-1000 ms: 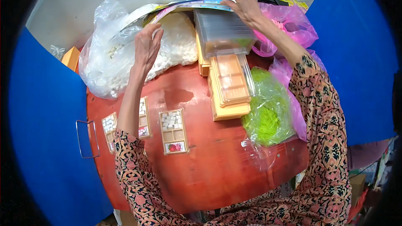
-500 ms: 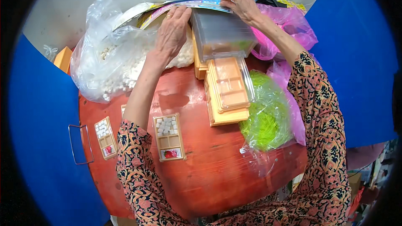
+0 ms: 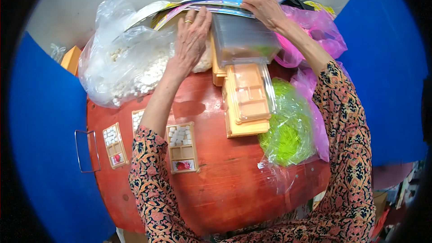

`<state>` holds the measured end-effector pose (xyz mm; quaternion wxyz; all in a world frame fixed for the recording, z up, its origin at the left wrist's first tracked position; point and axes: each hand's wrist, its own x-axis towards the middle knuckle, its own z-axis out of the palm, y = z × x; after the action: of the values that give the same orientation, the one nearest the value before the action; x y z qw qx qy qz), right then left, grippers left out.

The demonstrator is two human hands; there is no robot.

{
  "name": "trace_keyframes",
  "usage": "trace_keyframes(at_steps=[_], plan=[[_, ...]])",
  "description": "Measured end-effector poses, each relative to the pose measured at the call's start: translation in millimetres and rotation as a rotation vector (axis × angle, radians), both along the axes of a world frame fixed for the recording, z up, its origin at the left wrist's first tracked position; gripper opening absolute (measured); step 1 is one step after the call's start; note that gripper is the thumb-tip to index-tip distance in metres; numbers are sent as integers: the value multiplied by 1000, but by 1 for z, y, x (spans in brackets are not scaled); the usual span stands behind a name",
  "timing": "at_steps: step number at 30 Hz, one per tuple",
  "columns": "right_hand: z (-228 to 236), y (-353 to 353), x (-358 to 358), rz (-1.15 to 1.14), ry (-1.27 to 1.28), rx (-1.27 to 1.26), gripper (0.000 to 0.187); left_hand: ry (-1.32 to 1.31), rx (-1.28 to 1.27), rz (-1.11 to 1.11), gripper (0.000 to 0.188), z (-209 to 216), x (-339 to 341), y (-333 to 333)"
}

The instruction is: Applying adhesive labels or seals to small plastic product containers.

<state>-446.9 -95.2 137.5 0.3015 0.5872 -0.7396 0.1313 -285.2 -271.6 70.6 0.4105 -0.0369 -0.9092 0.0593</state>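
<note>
At the far side of the table, a stack of colourful printed sheets (image 3: 220, 5) bows across the top of the plastic bags and a pile of clear lids (image 3: 245, 38). My right hand (image 3: 266, 10) pinches the right end of these sheets. Fingers stretched out, my left hand (image 3: 192, 38) rests its tips against their front edge. Below my left forearm lies a tan sectioned tray (image 3: 183, 153) with white cubes at one end and a strawberry-picture card at the other. A similar tray (image 3: 115, 146) lies further left, and another (image 3: 137, 118) is partly hidden by my forearm.
A clear bag of white cubes (image 3: 139, 72) fills the back left. Stacked tan trays (image 3: 247, 128) stand right of centre, one under a clear lid. Beside them sit a bag of green shreds (image 3: 288, 130) and pink bags (image 3: 315, 31). Blue panels (image 3: 382, 72) flank the red table (image 3: 234, 184).
The whole view has shifted slightly right. Both hands stay at the printed sheets, and more of the tray behind my left forearm now shows.
</note>
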Motion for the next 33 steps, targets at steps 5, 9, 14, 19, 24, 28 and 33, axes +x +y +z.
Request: trace_keyframes(at_steps=[5,9,14,19,24,28,33], plan=[[5,2,-1,6,-36,-11,18,39,129,-68,48,4,3,-5],[8,-14,-3,-46,-32,-73,14,175,211,-45,41,14,15,-28],[6,-39,-10,-82,-33,-132,14,80,183,172,25,8,23,-71],[13,-46,-13,-144,16,-85,13,-9,194,153,10,3,34,-93],[12,-45,-24,-126,97,-113,17,16,232,53,22,17,29,-89],[19,-60,7,-54,-125,-104,24,-32,317,31,38,24,26,-101],[13,-65,11,108,-396,-58,31,-90,311,78,49,26,10,-103]])
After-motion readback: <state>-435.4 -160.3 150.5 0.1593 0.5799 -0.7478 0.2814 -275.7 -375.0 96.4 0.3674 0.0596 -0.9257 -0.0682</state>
